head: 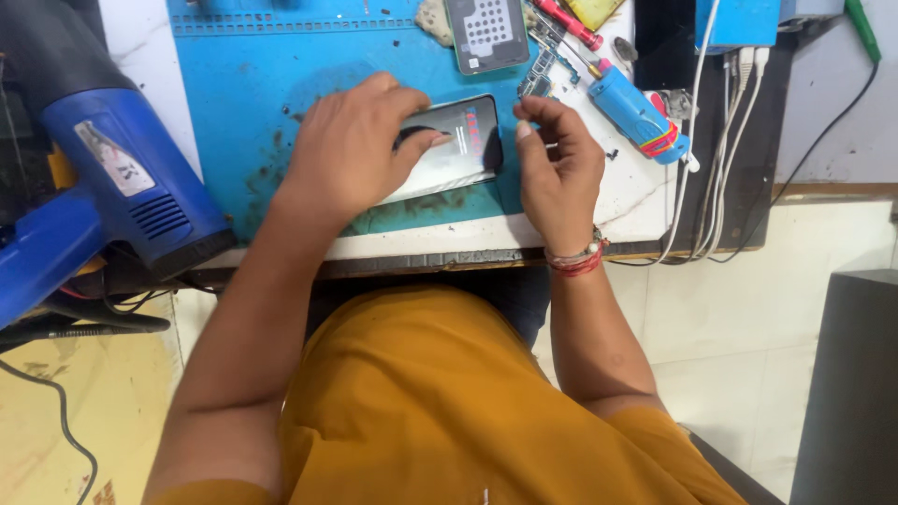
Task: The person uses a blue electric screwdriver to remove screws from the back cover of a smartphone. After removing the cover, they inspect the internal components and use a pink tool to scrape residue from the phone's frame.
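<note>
Smartphone, a dark, flat rectangular one with a lit screen [458, 140], lies on the stained blue rubber work mat [253, 84], near the mat's front right corner. Our left hand [351, 150] presses it down, palm and fingers spread over its left half, thumb on the glass. Our right hand [558, 168] hovers just right of the phone; its fingertips are pinched together, but we cannot tell whether they hold anything. The screen glows, so we judge the phone assembled and powered, with the handling at a late or checking stage; whatever closing or pressing remains is not shown. Behind the phone on the mat lies a second grey phone body with a dotted back panel [486, 33]. A blue cylindrical tool [636, 112] rests right of the mat, a blue heat gun [103, 187] left of it.
</note>
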